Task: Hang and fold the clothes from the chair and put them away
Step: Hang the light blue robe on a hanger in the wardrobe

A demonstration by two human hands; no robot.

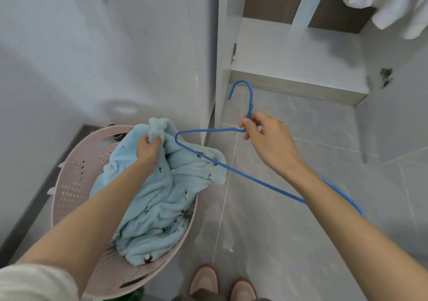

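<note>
Our left hand [148,148] is closed tight round a bunch of the soft light-blue clothing [157,203]. Our right hand [271,143] pinches the blue wire hanger [254,180] at its neck, just under the hook, with thumb and fingers curled on it. The two hands are apart.

Closest to us, two pink slippers [203,280] stand on the grey tile floor [289,231], just right of the pink basket [69,184]. The blue clothing lies heaped in that basket and spills over its right rim. The hanger's left corner sits above the cloth near the basket's far right rim; we cannot tell if it touches. Its long wire runs under our right arm.

Farther off stands an open white cupboard [289,52]. White clothes [398,6] hang inside it, at the top right.
</note>
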